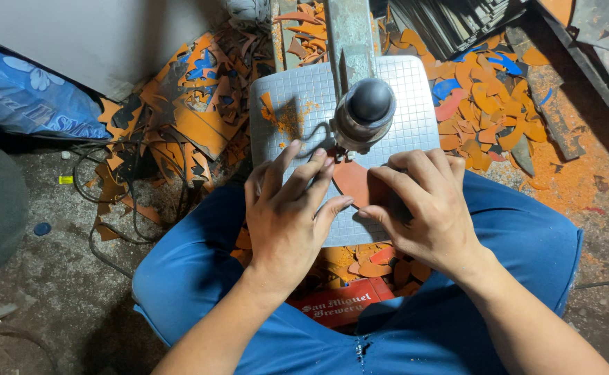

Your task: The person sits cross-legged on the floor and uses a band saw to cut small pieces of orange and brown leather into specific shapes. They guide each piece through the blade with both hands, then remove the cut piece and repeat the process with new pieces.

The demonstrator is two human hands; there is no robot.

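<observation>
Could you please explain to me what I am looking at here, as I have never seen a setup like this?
This single picture comes from a camera worn on a person's head, looking down at their own lap and hands. The person sits in blue trousers before a small grey metal work table with a grid pattern. A machine head with a round black knob hangs over it. The left hand and right hand lie flat on a brown-orange flat sheet piece, pressing it to the table under the machine. Orange and blue offcuts lie heaped on the floor around, and a red cardboard box sits between the knees.
</observation>
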